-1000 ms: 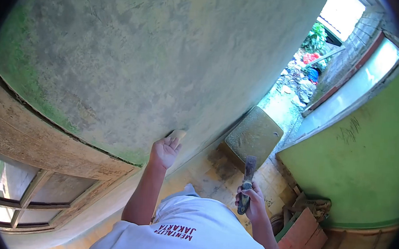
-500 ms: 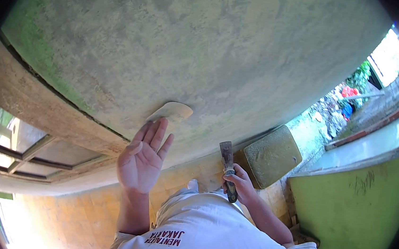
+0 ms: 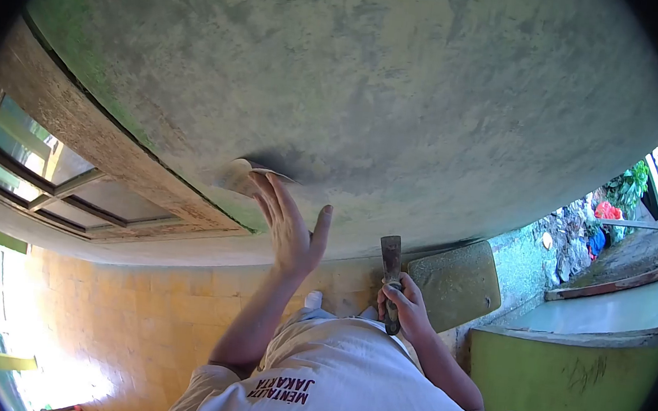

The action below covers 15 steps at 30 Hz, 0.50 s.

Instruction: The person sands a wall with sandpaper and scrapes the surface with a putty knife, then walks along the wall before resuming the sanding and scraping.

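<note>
My left hand (image 3: 292, 237) is raised against the wall, fingers stretched out and thumb apart. Its fingertips rest on a thin pale curved sheet (image 3: 236, 175) that looks like sandpaper and lies against the wall, partly hidden behind the fingers. The grey-green wall (image 3: 400, 110) has a patchy, scuffed surface. Lower and to the right, in front of my body, my right hand (image 3: 408, 305) is closed round the dark handle of a putty knife (image 3: 391, 256). The knife's flat blade points up, apart from the wall.
A wooden window frame (image 3: 73, 183) with panes borders the wall on the left. A dusty brownish block-like object (image 3: 455, 287) stands by the wall's foot. At right is a low green wall (image 3: 555, 390), with rubble (image 3: 568, 246) beyond. Yellowish tiles (image 3: 156, 300) cover the floor.
My left hand has turned from palm showing to its side and shifted right in view. The pale sheet has slid left along the wall and bent. The putty knife stays in my right hand.
</note>
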{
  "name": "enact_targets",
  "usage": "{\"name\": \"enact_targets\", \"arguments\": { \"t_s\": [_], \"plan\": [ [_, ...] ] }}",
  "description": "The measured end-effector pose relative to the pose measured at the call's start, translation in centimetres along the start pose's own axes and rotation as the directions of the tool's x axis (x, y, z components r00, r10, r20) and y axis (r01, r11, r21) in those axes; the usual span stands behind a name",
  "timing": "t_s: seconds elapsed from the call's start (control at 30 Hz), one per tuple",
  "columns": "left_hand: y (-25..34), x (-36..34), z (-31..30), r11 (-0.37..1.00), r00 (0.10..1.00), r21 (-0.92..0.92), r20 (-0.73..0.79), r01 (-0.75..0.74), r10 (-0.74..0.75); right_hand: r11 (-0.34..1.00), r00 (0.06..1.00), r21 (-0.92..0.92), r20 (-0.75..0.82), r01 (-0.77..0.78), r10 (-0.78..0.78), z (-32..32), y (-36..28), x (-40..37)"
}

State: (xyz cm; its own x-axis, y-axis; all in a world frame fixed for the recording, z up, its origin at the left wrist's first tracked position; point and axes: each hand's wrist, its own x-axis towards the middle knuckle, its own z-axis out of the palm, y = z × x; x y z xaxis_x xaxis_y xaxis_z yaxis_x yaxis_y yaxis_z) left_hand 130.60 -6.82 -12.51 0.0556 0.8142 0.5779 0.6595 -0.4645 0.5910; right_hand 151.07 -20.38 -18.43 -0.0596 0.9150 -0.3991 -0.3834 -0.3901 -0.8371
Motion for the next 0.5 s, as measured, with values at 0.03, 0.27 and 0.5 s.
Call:
{"name": "enact_targets", "arguments": {
  "t_s": [0.03,0.27,0.5],
  "plan": [
    [-0.2,0.2,0.2,0.998,0.998,0.052,-0.044,-0.047,0.049,1.0,1.0,-0.001,0.007,-0.004,0.004,-0.7,0.1,-0.1],
    [0.2,6.6,-3.8,0.916,0.891,0.299,-0.284,-0.269,0.354,1.0,1.0,-0.007,0.015,-0.011,0.012,-4.3,0.6,0.4],
    [-1.1,8.0,-6.4,0.908,0.845,0.296,-0.36,-0.298,0.395,0.988,0.995,-0.133,0.074,0.073,-0.063,-4.5,1.6,3.1]
  ]
}}
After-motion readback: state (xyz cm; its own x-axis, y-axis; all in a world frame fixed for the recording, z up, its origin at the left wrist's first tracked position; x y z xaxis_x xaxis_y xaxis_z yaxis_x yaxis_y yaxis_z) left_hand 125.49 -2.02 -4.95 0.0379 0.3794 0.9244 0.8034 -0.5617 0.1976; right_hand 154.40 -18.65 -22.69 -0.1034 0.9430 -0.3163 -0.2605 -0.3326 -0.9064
